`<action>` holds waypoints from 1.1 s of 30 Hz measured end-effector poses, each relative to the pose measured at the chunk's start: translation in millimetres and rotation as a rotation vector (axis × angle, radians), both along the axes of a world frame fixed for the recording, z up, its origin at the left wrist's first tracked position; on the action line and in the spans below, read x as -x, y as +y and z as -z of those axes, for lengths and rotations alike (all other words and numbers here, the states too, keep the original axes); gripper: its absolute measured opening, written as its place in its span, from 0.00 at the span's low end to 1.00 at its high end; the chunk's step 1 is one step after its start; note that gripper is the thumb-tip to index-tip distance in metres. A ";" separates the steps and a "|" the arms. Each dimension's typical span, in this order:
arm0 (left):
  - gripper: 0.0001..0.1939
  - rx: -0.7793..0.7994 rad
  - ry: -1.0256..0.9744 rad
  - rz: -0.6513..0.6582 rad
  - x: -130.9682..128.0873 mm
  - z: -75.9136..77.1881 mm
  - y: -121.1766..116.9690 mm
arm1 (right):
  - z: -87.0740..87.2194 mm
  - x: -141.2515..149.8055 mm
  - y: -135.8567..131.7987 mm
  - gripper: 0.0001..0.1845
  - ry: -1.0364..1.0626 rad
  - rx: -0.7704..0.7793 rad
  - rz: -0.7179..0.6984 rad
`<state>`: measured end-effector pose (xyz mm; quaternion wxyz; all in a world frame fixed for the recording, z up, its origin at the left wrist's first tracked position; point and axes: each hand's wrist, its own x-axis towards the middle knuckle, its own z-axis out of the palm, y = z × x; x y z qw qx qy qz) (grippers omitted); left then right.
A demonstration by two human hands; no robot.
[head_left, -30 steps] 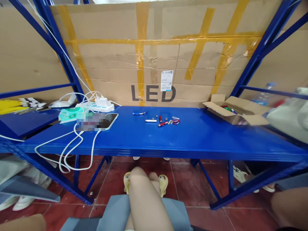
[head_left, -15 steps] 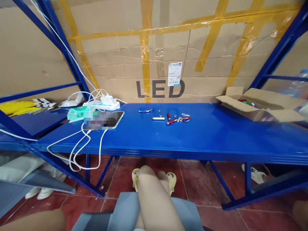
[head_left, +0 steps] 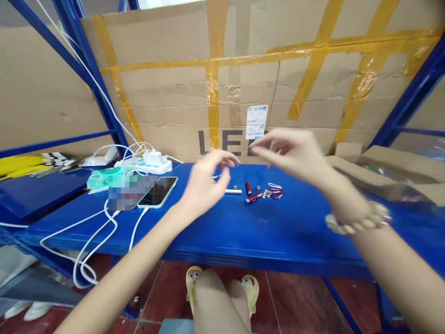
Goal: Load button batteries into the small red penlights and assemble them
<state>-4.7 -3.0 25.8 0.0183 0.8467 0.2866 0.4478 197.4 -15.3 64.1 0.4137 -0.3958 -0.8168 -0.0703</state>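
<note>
My left hand hovers over the blue tabletop with its fingers curved, apart from the thumb, and nothing between them. A silver tube lies just right of it, partly covered. Behind that hand, the blue penlight is mostly hidden. My right hand, slightly blurred, is raised over the far part of the table, fingers stretched and thumb apart, holding nothing I can see. Below and left of it are a short red tube, a longer red tube, small button cells, a silver carabiner and a red carabiner.
On the left are a phone with white cables, a green packet and a white power strip. An open cardboard box stands at the right. A large taped carton walls the back; yellow gloves lie far left.
Both hands have come into view and reach over the table. The camera view has shifted closer to the table. The small parts lie as before, some now covered by my left hand.
</note>
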 end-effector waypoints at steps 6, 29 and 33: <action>0.16 0.330 0.465 0.116 -25.6 33.3 88.6 | 53.6 5.0 74.6 0.08 -0.370 0.269 0.213; 0.10 0.580 0.123 0.305 -2.6 56.3 105.7 | 70.1 -27.1 72.6 0.07 -0.351 0.333 0.404; 0.10 0.579 0.088 0.285 -4.7 58.3 106.1 | 66.1 -39.9 76.2 0.08 -0.357 0.422 0.432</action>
